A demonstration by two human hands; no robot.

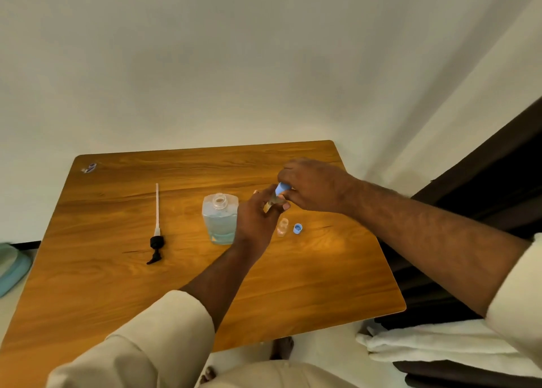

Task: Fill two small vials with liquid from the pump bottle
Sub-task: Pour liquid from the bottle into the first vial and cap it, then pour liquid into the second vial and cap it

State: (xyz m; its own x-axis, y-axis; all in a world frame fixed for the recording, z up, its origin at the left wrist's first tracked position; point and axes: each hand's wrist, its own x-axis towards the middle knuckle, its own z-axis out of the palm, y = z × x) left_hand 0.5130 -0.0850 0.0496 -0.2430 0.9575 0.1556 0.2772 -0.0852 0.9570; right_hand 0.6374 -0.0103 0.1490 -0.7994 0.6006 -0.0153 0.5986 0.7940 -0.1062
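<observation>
Left hand has its grip pinched round one vial, mostly buried in fingers, so its fill level is anyone's guess. Right hand pinches the blue cap on top of it. Second vial stands open just below, loose cap beside it. The pump bottle stands open on the bench, partly behind the left hand; its pump lies off left.

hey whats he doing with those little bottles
The left hand holds one small vial while the right hand has its blue cap at the vial's top. The second vial stands open on the table beside its loose cap. The pump lies apart from the open bottle.
</observation>
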